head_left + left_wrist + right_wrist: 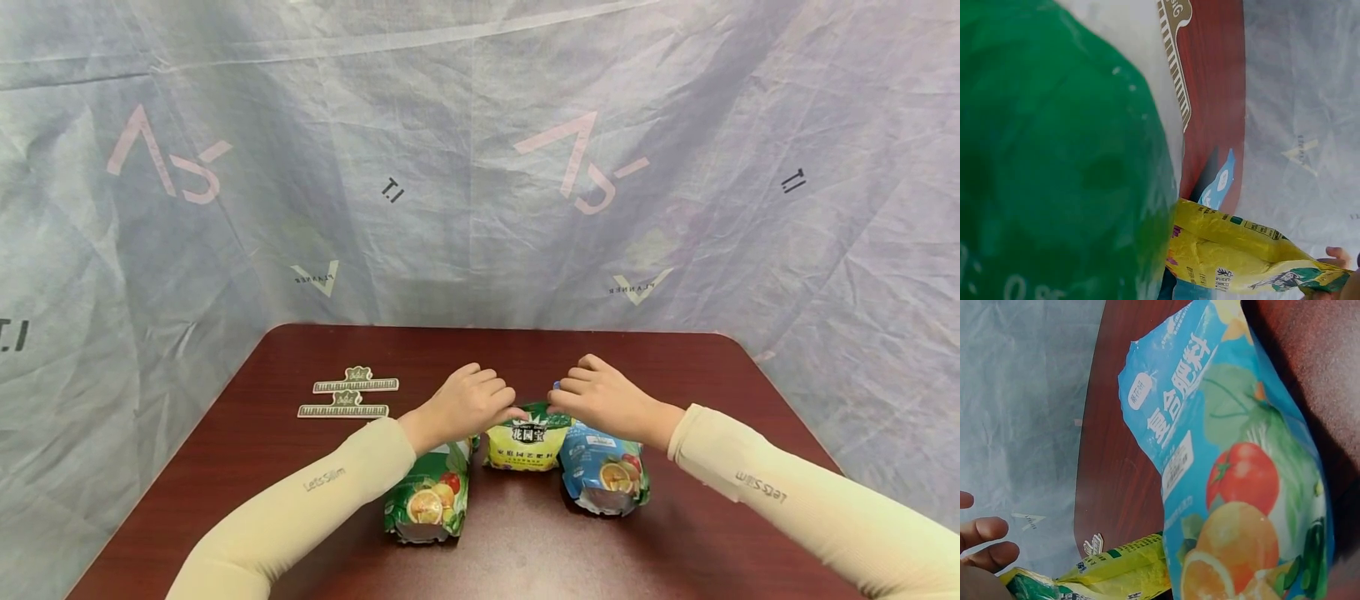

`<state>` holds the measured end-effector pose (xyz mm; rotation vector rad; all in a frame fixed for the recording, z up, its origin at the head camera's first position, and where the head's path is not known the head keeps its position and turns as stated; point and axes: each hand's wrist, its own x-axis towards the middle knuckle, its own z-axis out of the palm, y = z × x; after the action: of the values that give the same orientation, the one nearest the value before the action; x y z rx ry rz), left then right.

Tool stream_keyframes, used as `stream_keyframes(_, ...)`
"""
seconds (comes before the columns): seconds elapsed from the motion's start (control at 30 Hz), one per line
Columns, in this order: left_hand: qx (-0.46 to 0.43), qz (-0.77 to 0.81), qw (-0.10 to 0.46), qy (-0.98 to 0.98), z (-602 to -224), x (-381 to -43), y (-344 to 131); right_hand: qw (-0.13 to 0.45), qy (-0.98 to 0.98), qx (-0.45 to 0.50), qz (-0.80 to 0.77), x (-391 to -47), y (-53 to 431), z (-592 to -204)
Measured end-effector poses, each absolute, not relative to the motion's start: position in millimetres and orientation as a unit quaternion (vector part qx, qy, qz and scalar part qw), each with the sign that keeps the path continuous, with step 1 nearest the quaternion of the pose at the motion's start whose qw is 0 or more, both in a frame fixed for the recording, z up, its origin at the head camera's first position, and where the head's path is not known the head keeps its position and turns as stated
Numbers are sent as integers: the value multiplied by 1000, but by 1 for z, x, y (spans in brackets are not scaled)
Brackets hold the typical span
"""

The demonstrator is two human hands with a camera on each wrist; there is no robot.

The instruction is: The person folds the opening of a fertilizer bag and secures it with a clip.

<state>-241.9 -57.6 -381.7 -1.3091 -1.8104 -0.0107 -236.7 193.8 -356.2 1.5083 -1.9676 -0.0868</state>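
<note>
Both hands are at the top of a yellow fertilizer bag [525, 450] with a green top, which stands upright on the table. My left hand [472, 402] pinches the top edge near its left corner, thumb pointing inward. At the opposite corner, my right hand [603, 400] pinches the same edge, its thumb turned toward the left one. The wrist views show the bag's crumpled green top [1316, 277] between fingers. Under the left forearm lies a green bag [431, 500] with fruit printed on it. A blue fertilizer bag [1235, 469] sits below the right wrist.
Two flat pieces with striped bars and crown-shaped tops, a rear one [356, 382] and a front one [343, 407], lie at the table's back left. The dark red table [517, 550] ends at a grey fabric backdrop [465, 167] with printed letters.
</note>
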Motion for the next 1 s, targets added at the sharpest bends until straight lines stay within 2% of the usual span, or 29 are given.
stream_keyframes(0.47,-530,-6,456,-715,-381,-233,-54,327,-747,578,-20,-234,195,-358)
stream_keyframes(0.67,-528,-22,447,-722,-384,-234,-56,335,-751,569,-4,-231,194,-361)
stream_keyframes(1.0,-524,-37,444,-726,-385,-238,-57,395,-712,578,54,-219,196,-360)
